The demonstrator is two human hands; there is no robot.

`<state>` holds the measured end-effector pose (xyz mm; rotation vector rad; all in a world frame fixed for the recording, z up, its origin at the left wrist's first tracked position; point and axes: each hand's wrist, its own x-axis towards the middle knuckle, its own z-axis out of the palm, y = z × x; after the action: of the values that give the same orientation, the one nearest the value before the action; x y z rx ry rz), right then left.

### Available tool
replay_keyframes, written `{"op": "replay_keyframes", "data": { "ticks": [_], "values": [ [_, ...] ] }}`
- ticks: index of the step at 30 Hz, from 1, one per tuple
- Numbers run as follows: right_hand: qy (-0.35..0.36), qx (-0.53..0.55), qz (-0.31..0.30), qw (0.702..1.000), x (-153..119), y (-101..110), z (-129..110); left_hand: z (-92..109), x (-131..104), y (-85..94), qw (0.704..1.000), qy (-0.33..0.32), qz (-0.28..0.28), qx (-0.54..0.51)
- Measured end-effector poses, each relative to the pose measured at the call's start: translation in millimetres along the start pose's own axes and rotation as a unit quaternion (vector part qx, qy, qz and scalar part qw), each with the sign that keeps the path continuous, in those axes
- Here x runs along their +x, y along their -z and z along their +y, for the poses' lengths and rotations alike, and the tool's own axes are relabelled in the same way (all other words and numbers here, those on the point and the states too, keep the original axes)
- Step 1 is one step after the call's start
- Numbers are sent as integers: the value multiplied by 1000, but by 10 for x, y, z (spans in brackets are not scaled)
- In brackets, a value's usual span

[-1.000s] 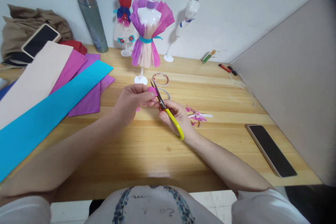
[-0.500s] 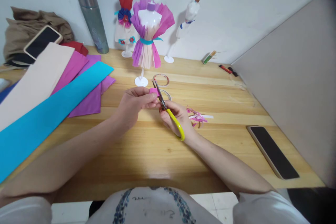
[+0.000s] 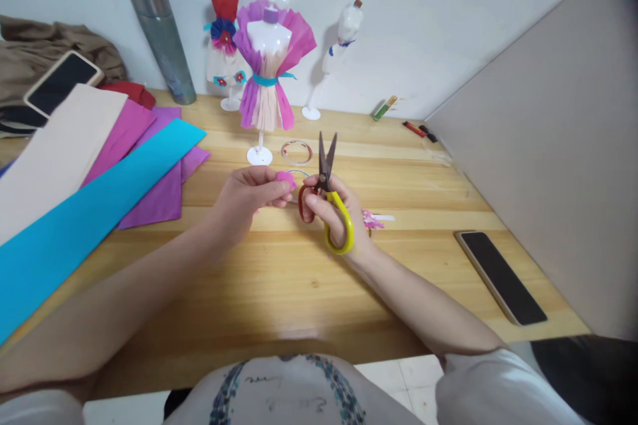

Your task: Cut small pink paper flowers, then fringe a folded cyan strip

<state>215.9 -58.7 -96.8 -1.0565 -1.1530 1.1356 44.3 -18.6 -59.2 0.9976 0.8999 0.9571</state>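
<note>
My left hand (image 3: 249, 196) pinches a small piece of bright pink paper (image 3: 286, 179) between thumb and fingers. In my right hand (image 3: 339, 212) is a pair of scissors (image 3: 326, 176) with one yellow and one red handle. Their blades stand apart and point away from me, a little to the right of the pink piece and not touching it. Beyond my hands lie rolls of tape, one (image 3: 296, 153) in full sight and another (image 3: 298, 176) partly hidden by my fingers. Pink and white scraps (image 3: 376, 219) rest on the table just right of my right hand.
Behind stands a small mannequin (image 3: 266, 73) in a purple, pink and cream dress, with several others near the wall. Coloured crepe paper sheets (image 3: 104, 192) spread over the left side. A metal bottle (image 3: 159, 33) is at the back; a phone (image 3: 501, 277) lies on the right.
The scissors have come away from the pink paper to the right, and their blades have opened. My left hand still holds the piece. The whole view has shifted slightly.
</note>
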Motion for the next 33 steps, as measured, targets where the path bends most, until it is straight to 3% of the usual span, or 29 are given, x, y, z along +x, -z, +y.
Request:
{"op": "replay_keyframes", "data": {
  "ticks": [4,12,20,25,33],
  "values": [
    [0,40,11,999,39,35,-32,10,-15,-15,998,1,-36,54],
    [-20,29,-40,999,-3,44,-113,-2,-3,-12,984,-3,-109,144],
    [24,-55,-66,996,-14,33,-183,-7,23,2,961,2,-113,252],
    [24,-63,-54,996,-27,2,-180,-52,52,30,958,-2,-144,250],
    [32,-73,-39,996,-22,4,-172,-37,42,13,968,12,-147,205]
  ]
}}
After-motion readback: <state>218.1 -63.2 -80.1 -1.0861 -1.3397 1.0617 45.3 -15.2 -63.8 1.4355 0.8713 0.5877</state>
